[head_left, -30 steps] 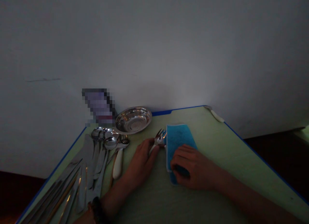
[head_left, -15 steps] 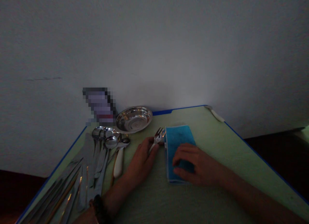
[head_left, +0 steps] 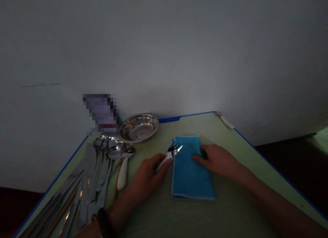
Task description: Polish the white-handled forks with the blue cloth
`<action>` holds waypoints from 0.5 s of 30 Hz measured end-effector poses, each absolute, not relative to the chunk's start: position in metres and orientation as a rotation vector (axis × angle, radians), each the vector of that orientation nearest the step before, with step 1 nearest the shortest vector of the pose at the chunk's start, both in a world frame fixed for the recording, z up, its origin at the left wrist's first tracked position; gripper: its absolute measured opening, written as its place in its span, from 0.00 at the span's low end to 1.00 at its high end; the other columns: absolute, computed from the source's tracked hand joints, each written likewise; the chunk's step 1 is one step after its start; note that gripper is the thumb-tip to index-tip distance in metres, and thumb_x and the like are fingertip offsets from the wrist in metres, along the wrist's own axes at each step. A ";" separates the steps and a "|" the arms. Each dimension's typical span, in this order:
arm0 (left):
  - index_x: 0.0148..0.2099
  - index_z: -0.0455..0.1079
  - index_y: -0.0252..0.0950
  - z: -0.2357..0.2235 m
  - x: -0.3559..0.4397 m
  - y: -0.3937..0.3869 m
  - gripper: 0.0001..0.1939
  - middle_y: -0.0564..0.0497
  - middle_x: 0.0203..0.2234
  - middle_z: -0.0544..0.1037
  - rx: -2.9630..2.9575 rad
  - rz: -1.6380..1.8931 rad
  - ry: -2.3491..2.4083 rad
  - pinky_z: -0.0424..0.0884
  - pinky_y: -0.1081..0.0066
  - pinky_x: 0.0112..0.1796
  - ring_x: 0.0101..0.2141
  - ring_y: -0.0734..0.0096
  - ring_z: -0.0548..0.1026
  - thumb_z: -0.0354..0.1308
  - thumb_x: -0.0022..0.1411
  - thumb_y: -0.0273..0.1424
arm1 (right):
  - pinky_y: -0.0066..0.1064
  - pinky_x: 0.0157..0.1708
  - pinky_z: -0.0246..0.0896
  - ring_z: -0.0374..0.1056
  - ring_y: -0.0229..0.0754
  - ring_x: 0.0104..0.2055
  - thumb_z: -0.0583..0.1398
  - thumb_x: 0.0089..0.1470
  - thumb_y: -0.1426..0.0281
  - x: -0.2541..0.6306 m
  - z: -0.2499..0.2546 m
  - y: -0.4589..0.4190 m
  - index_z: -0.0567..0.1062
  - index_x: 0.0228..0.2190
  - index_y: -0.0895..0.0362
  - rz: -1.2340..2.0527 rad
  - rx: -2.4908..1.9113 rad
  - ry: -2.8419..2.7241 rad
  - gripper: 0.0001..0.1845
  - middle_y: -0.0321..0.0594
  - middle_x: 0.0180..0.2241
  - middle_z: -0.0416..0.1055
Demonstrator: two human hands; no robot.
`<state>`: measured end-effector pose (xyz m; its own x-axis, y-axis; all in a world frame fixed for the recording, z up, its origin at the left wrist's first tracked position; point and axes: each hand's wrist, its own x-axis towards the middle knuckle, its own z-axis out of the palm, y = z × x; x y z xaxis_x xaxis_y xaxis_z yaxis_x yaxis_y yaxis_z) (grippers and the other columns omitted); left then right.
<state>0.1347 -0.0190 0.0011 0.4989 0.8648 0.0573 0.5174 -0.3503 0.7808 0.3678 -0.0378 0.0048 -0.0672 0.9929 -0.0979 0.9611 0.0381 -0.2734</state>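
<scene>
A fork [head_left: 174,149] with a pale handle is held in my left hand [head_left: 151,173], its tines pointing up and over the left edge of a folded blue cloth [head_left: 191,176]. The cloth lies on the table in front of me. At its right edge my right hand [head_left: 217,159] pinches it, thumb on top and the other fingers mostly hidden at the side or underneath. Left of my left hand lie several spoons [head_left: 114,151], one dark-bowled spoon close to a white handle [head_left: 123,174].
Several table knives [head_left: 80,205] lie at the front left. Behind the spoons is a round steel dish [head_left: 139,128], with a blurred-out upright device [head_left: 102,111] beside it. Another white-handled utensil [head_left: 225,121] rests at the back right corner. A wall [head_left: 164,60] borders the green table [head_left: 159,214].
My right hand has shifted from above the cloth to its right edge and gripped it. The fork has moved slightly right and now overlaps the cloth's left edge.
</scene>
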 end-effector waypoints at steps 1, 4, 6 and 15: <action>0.31 0.68 0.34 0.002 0.135 -0.019 0.15 0.56 0.17 0.67 2.065 0.570 1.104 0.57 0.76 0.22 0.20 0.75 0.65 0.46 0.63 0.38 | 0.31 0.24 0.47 0.63 0.41 0.25 0.51 0.52 0.55 0.366 0.004 -0.038 0.68 0.27 0.58 0.500 -1.954 -2.182 0.19 0.42 0.25 0.69; 0.26 0.66 0.33 0.004 0.135 -0.021 0.18 0.57 0.16 0.65 2.132 0.467 1.031 0.55 0.76 0.22 0.19 0.77 0.64 0.46 0.63 0.38 | 0.29 0.25 0.49 0.60 0.37 0.25 0.54 0.51 0.60 0.357 0.000 -0.039 0.67 0.28 0.57 0.785 -1.619 -1.946 0.13 0.36 0.25 0.66; 0.27 0.66 0.33 0.004 0.135 -0.021 0.18 0.57 0.17 0.64 2.126 0.441 1.015 0.55 0.76 0.22 0.20 0.77 0.64 0.45 0.64 0.38 | 0.28 0.25 0.53 0.61 0.36 0.26 0.56 0.49 0.60 0.349 -0.003 -0.038 0.66 0.27 0.57 1.048 -1.418 -1.636 0.12 0.34 0.24 0.65; 0.27 0.61 0.35 -0.002 0.135 -0.020 0.20 0.58 0.15 0.64 1.950 0.444 1.041 0.58 0.78 0.21 0.17 0.78 0.63 0.40 0.65 0.40 | 0.31 0.29 0.64 0.69 0.39 0.28 0.60 0.40 0.68 0.337 -0.010 -0.038 0.71 0.35 0.56 1.786 -0.802 -0.664 0.15 0.37 0.30 0.74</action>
